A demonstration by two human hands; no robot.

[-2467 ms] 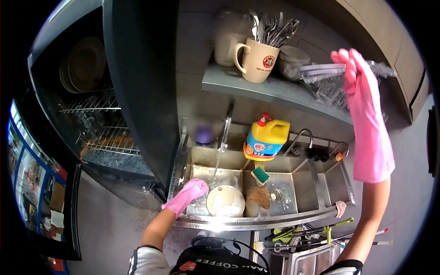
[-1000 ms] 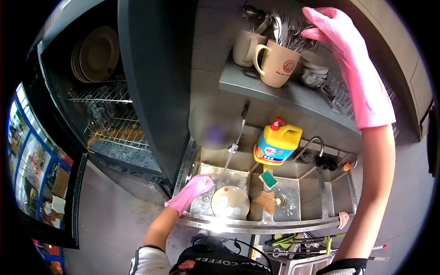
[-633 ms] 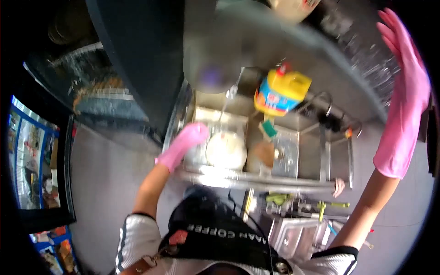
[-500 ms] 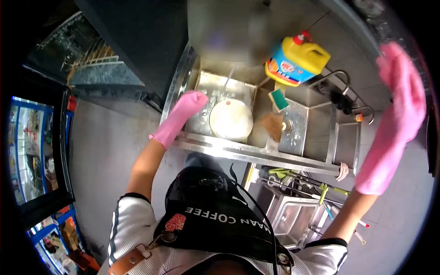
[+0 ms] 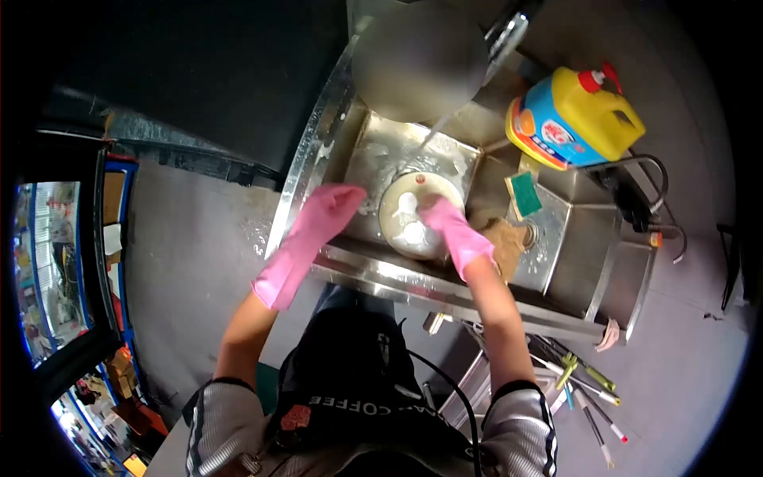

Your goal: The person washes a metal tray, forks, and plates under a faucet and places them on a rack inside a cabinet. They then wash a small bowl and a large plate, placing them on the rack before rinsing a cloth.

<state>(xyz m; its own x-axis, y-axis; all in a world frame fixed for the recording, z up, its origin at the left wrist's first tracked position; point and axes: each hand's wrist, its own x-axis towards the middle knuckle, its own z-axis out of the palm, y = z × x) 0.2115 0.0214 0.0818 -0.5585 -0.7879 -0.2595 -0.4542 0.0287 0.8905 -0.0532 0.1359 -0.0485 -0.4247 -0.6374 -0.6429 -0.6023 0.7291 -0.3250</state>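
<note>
Plate (image 5: 408, 226) is lying in the left basin (image 5: 373, 163), white patches showing on its face. Your pink-gloved right hand (image 5: 445, 219) is overlapping the plate's right side, fingertips looking blurred; cannot tell whether they're spreading or pinching. Your pink-gloved left hand (image 5: 330, 207) is hanging just left of the plate, fingers curling inward; cannot tell whether they're gripping anything. Brown cloth (image 5: 502, 245) is lying right of the plate, beside the drain (image 5: 532, 236). Green-faced sponge (image 5: 526, 195) is resting near the cloth; yellow bottle (image 5: 584, 119) is standing behind the sponge.
</note>
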